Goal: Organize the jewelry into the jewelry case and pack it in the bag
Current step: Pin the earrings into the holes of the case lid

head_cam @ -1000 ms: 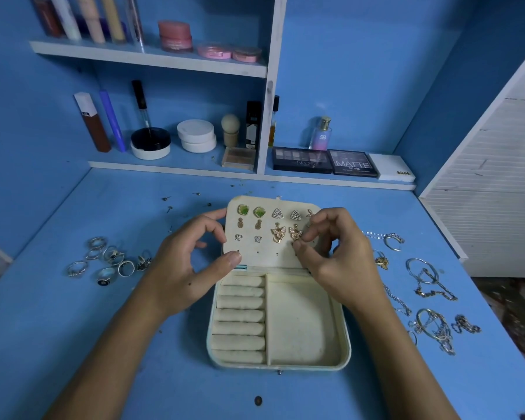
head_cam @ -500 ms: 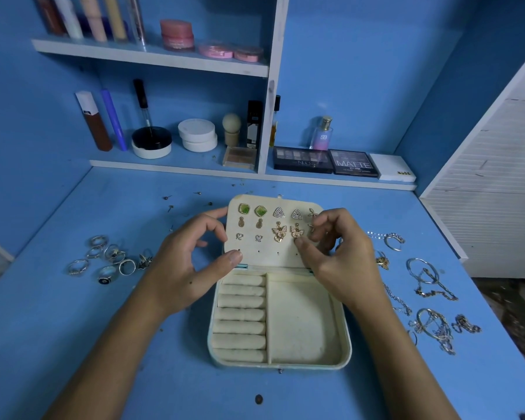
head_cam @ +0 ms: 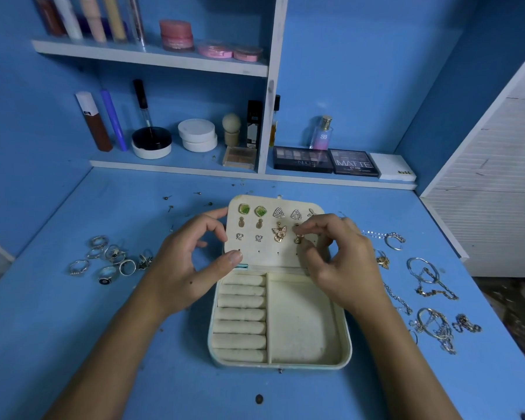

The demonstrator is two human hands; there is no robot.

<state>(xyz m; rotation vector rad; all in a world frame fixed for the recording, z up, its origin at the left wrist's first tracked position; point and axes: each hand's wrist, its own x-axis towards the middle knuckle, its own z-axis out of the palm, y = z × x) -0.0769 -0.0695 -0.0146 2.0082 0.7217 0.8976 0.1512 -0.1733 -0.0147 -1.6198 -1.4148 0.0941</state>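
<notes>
A cream jewelry case (head_cam: 343, 338) lies open on the blue desk, its lid (head_cam: 267, 256) tilted up and studded with several earrings. My left hand (head_cam: 191, 265) grips the lid's left edge between thumb and fingers. My right hand (head_cam: 337, 256) pinches a gold butterfly earring (head_cam: 298, 237) against the lid, beside its twin (head_cam: 279, 232). The ring rolls (head_cam: 241, 316) and the right compartment hold nothing. Several rings (head_cam: 109, 259) lie left of the case; necklaces and bracelets (head_cam: 431, 301) lie to its right. No bag is in view.
Shelves at the back carry cosmetics, eyeshadow palettes (head_cam: 303, 159) and a perfume bottle (head_cam: 322, 133). A white cabinet (head_cam: 497, 183) stands at the right. Small earring backs (head_cam: 188, 201) are scattered behind the case; a dark bead (head_cam: 259, 398) lies in front.
My right hand's fingers have shifted slightly on the lid around the second butterfly earring, which now hangs partly hidden under my fingertips. My left hand has stayed on the lid's edge.
</notes>
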